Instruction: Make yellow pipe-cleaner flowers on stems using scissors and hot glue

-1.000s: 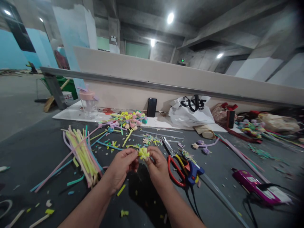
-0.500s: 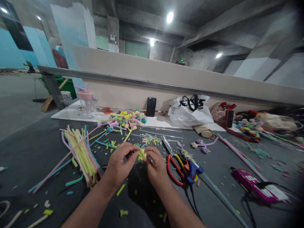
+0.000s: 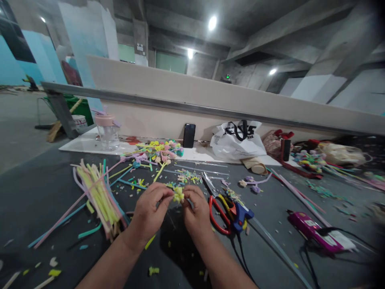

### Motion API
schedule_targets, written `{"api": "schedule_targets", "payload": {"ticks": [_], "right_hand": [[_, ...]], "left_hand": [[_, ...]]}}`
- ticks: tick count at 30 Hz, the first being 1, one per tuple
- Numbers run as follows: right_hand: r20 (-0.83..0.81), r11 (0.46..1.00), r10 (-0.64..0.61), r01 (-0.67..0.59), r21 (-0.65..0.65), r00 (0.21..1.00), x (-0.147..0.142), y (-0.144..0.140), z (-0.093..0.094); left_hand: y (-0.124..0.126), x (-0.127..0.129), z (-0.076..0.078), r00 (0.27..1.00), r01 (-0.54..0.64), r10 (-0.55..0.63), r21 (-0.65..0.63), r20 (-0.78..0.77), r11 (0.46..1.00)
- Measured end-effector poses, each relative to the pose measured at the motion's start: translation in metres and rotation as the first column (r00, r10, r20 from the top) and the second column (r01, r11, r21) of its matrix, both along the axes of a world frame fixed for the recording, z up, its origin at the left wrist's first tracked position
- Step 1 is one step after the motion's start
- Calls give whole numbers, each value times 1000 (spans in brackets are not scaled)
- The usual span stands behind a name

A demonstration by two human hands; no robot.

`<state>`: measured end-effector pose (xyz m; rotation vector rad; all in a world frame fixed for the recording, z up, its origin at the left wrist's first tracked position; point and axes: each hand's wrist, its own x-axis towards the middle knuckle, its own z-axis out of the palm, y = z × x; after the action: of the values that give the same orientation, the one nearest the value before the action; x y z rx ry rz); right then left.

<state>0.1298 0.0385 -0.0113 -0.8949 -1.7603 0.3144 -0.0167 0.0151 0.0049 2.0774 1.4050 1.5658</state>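
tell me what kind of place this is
Probably a makeshift craft workspace in a bare concrete building: coloured pipe cleaners, red scissors and a blue glue gun lie around both hands, which pinch a small yellow flower.

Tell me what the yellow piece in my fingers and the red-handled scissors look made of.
Yellow piece: seemingly fuzzy chenille stem, matte, soft edges, like the stem bundle; too small to be sure. Scissors: glossy red handles, likely plastic; grey shiny blades, likely metal.
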Motion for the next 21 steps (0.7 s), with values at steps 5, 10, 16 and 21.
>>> {"api": "schedule_targets", "payload": {"ticks": [5,10,16,21], "right_hand": [[-7,998,-51,52,25,999,-1,-2,-1],[22,993,-97,95,74,995,0,-4,-2],[97,984,-109,93,152,989,1,-2,-3],[119,985,-89,69,161,989,3,1,-3]], "left_hand": [[-2,3,-2,1000,-10,10,44,5,999],[-4,5,-4,1000,-23,25,96,-16,995],[-4,3,-2,998,-31,36,98,-54,995],[-2,-1,3,997,-21,26,60,-77,998]]}}
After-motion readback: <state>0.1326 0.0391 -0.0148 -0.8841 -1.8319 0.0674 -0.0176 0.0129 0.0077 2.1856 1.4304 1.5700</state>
